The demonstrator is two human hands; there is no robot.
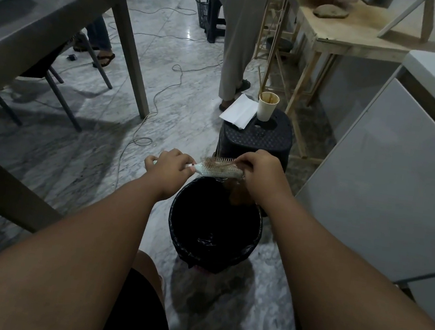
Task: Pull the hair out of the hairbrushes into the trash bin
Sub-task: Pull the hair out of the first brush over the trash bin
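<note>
Right hand point(260, 172) pinches hair point(237, 194) at hairbrush point(220, 169) tip; left hand point(170, 165) fists handle. We read brush axis running left–right between grips, trash bin point(177, 230) directly below; pull goes downward.

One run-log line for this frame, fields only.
left hand: grip on white hairbrush handle | right hand: at brush head, pulling brown hair | position: over black-lined trash bin | hair: hanging into bin
</note>
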